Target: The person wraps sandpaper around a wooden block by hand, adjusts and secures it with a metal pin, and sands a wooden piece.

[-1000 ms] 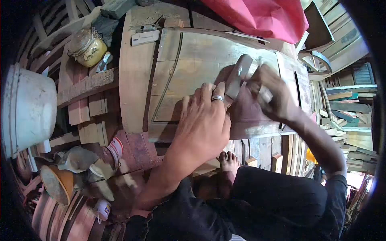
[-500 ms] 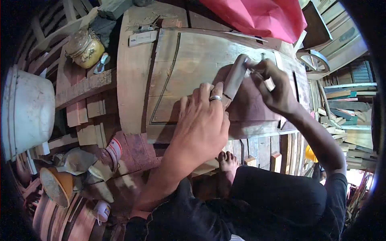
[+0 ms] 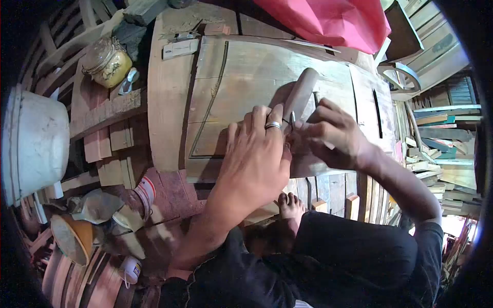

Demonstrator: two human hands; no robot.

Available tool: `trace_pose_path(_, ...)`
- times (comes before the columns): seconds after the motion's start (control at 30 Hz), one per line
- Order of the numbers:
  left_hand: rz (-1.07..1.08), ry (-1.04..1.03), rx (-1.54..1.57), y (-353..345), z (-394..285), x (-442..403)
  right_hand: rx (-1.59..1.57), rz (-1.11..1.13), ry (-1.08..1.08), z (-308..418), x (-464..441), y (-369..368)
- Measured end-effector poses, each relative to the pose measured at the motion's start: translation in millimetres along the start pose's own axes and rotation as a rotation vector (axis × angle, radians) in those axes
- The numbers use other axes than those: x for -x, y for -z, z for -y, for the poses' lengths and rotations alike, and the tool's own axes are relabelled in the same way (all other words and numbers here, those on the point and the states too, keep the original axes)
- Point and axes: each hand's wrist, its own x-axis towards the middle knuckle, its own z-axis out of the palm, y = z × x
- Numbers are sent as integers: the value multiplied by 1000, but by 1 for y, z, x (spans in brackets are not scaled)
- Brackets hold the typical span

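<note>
A rounded, brownish wooden piece (image 3: 302,91) slants over the flat wooden work surface (image 3: 246,66). My left hand (image 3: 254,151), with a ring on one finger, is closed on the near end of this piece and hides that end. My right hand (image 3: 334,136) is closed just to the right, its fingertips close to the left fingers. A small thin tool with a shiny tip (image 3: 293,117) shows at the right fingertips, against the piece. Most of the tool lies inside the right hand, so its exact kind is unclear.
Pink cloth (image 3: 328,23) lies along the far edge. At left are a jar of yellowish contents (image 3: 108,64), a large white tub (image 3: 38,143) and an orange container (image 3: 72,238). Wood scraps (image 3: 441,149) are stacked at right. A bare foot (image 3: 291,206) rests below the surface.
My right hand has come down along the wooden piece from its far end to beside my left fingers. My left hand has stayed nearly in place, holding the piece.
</note>
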Motion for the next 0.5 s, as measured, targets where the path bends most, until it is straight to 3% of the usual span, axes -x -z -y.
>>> trace_pose_path(0.03, 29, 18, 34, 2, -1, -1, 13, -4, 28, -8, 1, 3)
trace_pose_path(0.07, 28, 17, 35, 1, -2, -1, 105, -47, -104, -24, 13, 3)
trace_pose_path(0.17, 39, 43, 13, 1, 0, 1, -81, -247, -485, -22, 3, 1)
trace_pose_path(0.2, 40, 33, -10, 0, 2, 1, 42, -133, -259, -19, 6, 5)
trace_pose_path(0.23, 44, 16, -30, -1, 2, 1, 45, -134, -262, -13, 7, 2)
trace_pose_path(0.33, -26, -10, 23, -3, 2, 1, -7, 74, 31, -14, 9, -2)
trace_pose_path(0.37, -27, -9, 24, -3, 2, 1, 162, 48, 57, -32, 15, 6)
trace_pose_path(0.43, 39, 28, 28, 0, 2, 0, -45, -218, -477, -33, 8, 3)
trace_pose_path(0.5, 22, 23, 24, 1, 3, 0, 42, -199, -369, -29, 7, 2)
